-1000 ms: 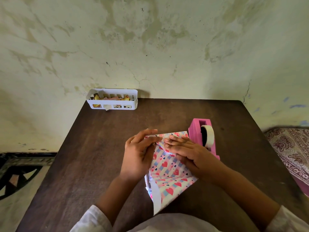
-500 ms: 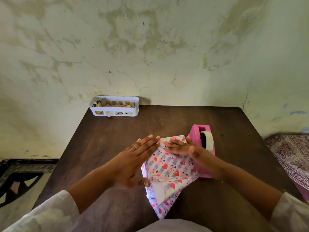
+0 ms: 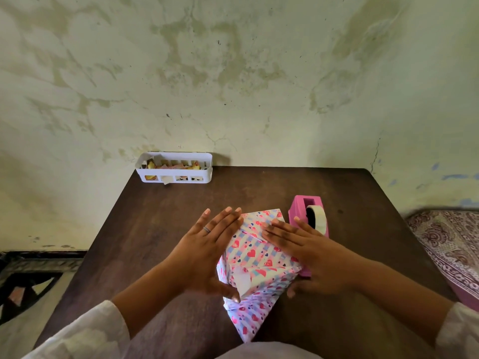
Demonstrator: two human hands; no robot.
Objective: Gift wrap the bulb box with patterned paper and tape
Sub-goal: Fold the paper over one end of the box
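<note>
On the dark bench (image 3: 155,229), beside the pink tape dispenser (image 3: 308,218), the half-wrapped bulb box (image 3: 255,252) now lies under two flattened, released grips, left hand (image 3: 207,251) and right hand (image 3: 311,252) having uncurled from folding, so taping seems next.

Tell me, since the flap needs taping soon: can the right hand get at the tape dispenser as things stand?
Probably yes: the right hand lies flat on the wrapped box right beside the tape dispenser, nothing between them.

Soft daylight fills the room. The wall (image 3: 233,73) looks bright, and the dark table (image 3: 160,229) is dimmer. Shadows are faint. Edges bend outward around the table and look slightly blurry.
</note>
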